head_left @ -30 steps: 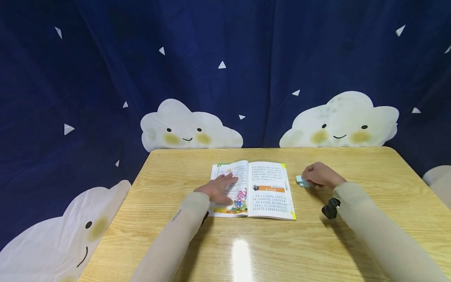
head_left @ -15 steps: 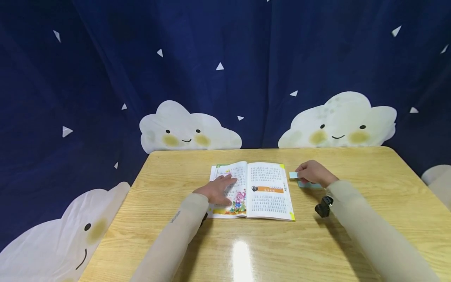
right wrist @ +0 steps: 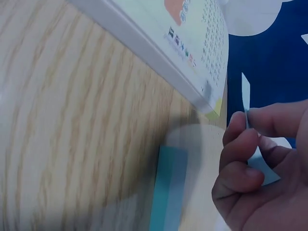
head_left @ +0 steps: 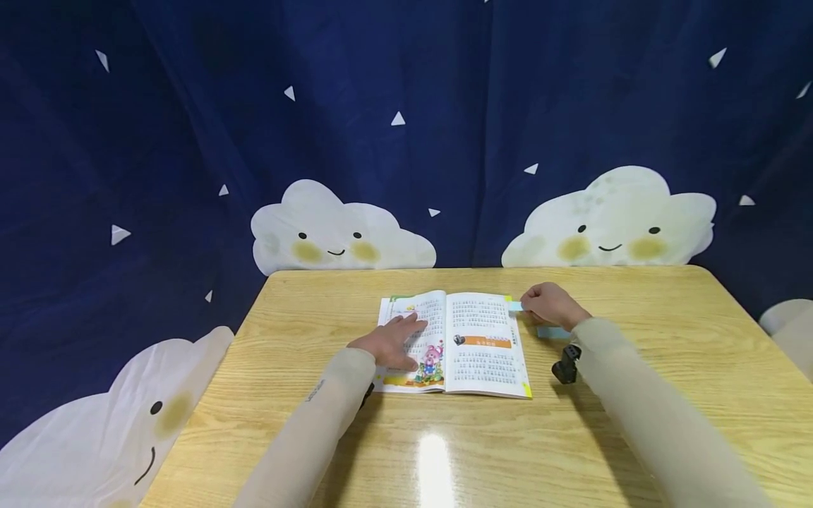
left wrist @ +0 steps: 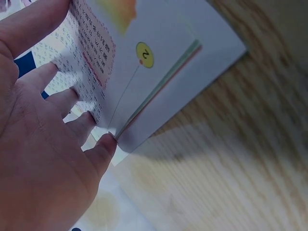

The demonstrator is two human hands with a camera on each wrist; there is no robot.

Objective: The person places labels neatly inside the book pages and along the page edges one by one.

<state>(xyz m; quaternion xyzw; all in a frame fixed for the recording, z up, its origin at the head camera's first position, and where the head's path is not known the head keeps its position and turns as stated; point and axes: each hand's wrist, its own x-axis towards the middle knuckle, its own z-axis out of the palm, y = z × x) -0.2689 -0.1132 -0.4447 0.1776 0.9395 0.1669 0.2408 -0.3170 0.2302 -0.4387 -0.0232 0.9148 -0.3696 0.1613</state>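
An open book (head_left: 484, 363) lies on the wooden table, with printed text and a pink cartoon animal on its pages. My left hand (head_left: 390, 343) rests with spread fingers on the left page; in the left wrist view its straight fingertips touch the paper near the outer edge. Just off the upper right corner of the book, my right hand (head_left: 551, 305) pinches a light-blue paper strip (right wrist: 246, 91) between thumb and fingers. The strip's free end overlaps the right page's edge in the head view. Below that hand lies a blue-green sticky-note pad (right wrist: 168, 187), partly hidden in the head view.
The light wood table (head_left: 508, 451) reaches back to a dark blue curtain (head_left: 381, 85) with white triangles and smiling clouds. A small black device (head_left: 565, 365) sits at the right wrist. Light glares off the table's front.
My right hand has lifted a strip away from the pad and carried it left to the book's upper right corner, uncovering part of the pad. The left hand stays on the page.
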